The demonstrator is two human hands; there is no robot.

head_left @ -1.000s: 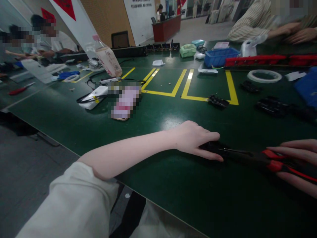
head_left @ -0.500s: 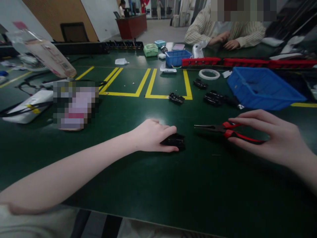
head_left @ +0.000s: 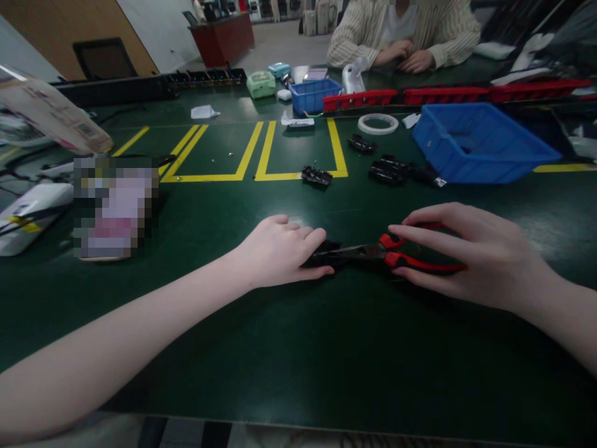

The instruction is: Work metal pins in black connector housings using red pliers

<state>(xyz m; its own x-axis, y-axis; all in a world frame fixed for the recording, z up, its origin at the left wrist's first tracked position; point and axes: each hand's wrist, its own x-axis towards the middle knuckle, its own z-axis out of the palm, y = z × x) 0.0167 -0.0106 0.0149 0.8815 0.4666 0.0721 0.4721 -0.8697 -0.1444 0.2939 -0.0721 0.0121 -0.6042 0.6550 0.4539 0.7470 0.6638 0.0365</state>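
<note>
Left hand (head_left: 280, 252) is pinching black part (head_left: 329, 257); right hand (head_left: 497, 258), gripping red-handled pliers (head_left: 392, 256), is bringing their previously separate tips to its right end, apparently engaging it.

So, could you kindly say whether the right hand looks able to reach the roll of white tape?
Probably not as things stand: the right hand is holding the red-handled pliers, and some black parts lie roughly between it and the roll of white tape.

The pliers (head_left: 393, 257) are red and black, the tabletop (head_left: 298, 348) green.
</note>
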